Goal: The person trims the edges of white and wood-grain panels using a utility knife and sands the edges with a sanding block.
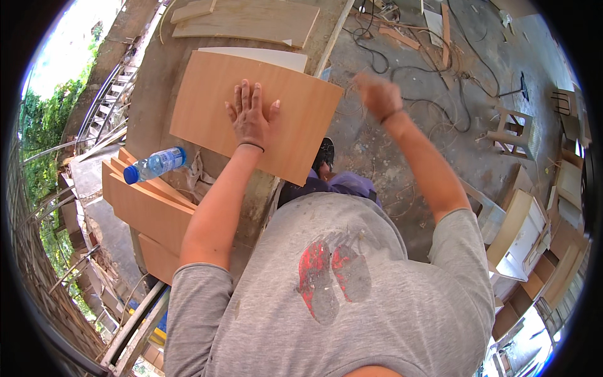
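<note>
My left hand (251,116) lies flat, fingers spread, on a light brown laminated board (295,132) that rests on a workbench (154,94). My right hand (378,94) hovers in the air past the board's right corner, blurred by motion; its fingers look loosely curled and I see nothing in it. A pale board edge (264,56) shows just behind the brown board.
A plastic water bottle with a blue cap (154,164) lies on stacked brown panels (147,204) to the left. More wooden boards (251,22) lie farther back. Cables (433,69) and scraps litter the concrete floor; a small stool (512,129) and cabinet parts (521,232) stand at right.
</note>
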